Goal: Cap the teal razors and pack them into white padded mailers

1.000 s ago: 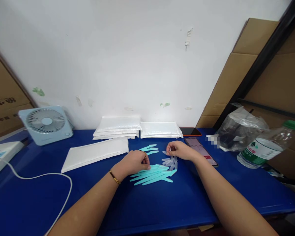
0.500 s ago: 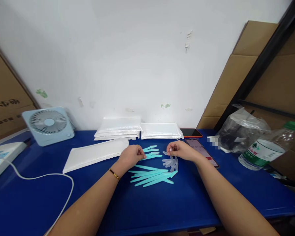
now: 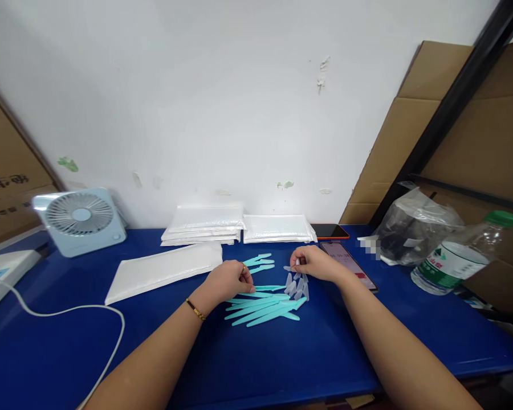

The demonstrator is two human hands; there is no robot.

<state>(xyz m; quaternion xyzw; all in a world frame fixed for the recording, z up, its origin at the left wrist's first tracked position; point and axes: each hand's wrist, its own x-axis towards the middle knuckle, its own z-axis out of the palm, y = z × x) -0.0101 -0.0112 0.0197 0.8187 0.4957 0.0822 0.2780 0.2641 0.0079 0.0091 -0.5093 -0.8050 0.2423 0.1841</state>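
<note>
My left hand, with a ring and a gold bracelet, pinches the end of a turquoise eyebrow razor. That razor points right, just above a fanned pile of similar turquoise razors on the blue table. A few more turquoise razors lie behind my left hand. My right hand has its fingertips closed on a small clear plastic cap. Below those fingers lies a loose cluster of clear caps, touching or close to the pile's right ends.
White padded envelopes are stacked by the wall, with another envelope at left. Two phones, a water bottle and a bagged dark object are at right. A blue fan and white cable are at left.
My left hand has come nearer, bringing a razor from the rear group to the front pile. My right hand stays almost in place above the caps. The view has shifted slightly.
</note>
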